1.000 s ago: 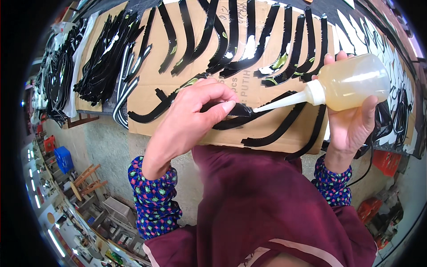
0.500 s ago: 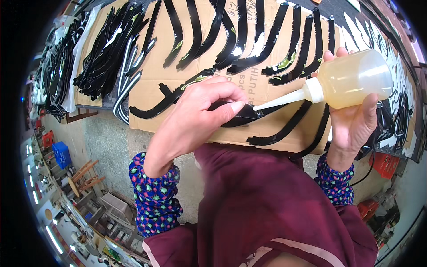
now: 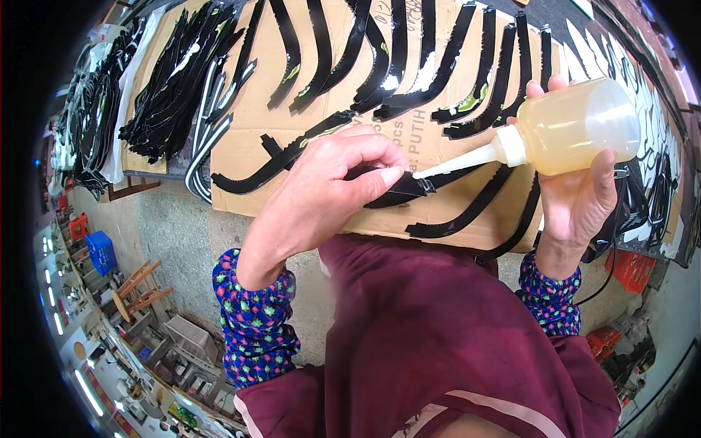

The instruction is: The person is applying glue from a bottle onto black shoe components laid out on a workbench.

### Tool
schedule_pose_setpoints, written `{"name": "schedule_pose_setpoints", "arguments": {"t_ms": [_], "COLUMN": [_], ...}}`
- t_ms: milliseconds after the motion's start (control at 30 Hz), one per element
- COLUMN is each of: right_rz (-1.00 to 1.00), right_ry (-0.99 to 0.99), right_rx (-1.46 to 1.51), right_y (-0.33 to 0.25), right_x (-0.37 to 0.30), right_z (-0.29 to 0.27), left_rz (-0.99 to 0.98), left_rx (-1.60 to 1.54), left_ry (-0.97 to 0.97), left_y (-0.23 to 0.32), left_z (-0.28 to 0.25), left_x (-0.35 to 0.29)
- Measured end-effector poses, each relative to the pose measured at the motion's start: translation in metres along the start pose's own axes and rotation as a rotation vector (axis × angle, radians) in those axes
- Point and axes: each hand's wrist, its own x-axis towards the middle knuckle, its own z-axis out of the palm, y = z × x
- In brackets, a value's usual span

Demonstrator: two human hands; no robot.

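Pinched between the thumb and fingers of my left hand (image 3: pixel 332 175) is a black strip (image 3: pixel 400 191), its end pointing right with a small shiny patch on it. My right hand (image 3: pixel 573 204) is closed round a translucent squeeze bottle (image 3: pixel 573 128) of pale yellow liquid, tipped on its side. The bottle's long white nozzle (image 3: pixel 464 159) slants down to the left, its tip at the strip's end near my left thumb. Whether the tip touches the strip I cannot tell. Several other curved black strips (image 3: pixel 467 215) lie around my hands on a cardboard sheet (image 3: pixel 241 157).
A thick pile of black strips (image 3: pixel 179 87) lies at the left, beside black-and-white striped pieces (image 3: pixel 201 160). White pointed pieces (image 3: pixel 595 58) cover the right end of the table. On the floor at left stand a wooden stool (image 3: pixel 139 292) and a blue crate (image 3: pixel 101 252).
The nozzle tip has shifted slightly left along the strip, and the bottle has moved a little left with my right hand. My left hand keeps its pinch in the same place.
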Motion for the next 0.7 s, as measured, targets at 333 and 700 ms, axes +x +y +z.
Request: {"name": "schedule_pose_setpoints", "arguments": {"t_ms": [333,700], "right_rz": [-0.002,0.008], "right_ry": [0.002,0.008], "right_rx": [-0.019,0.001], "right_y": [0.0003,0.0001], "right_x": [-0.0004,-0.0028], "right_z": [-0.001,-0.0051], "left_rz": [0.009,0.004], "left_rx": [-0.071,-0.114], "left_ry": [0.0,0.023], "left_y": [-0.0015,-0.0028], "left_z": [-0.0002,0.0018], "left_x": [0.0013,0.0014]}}
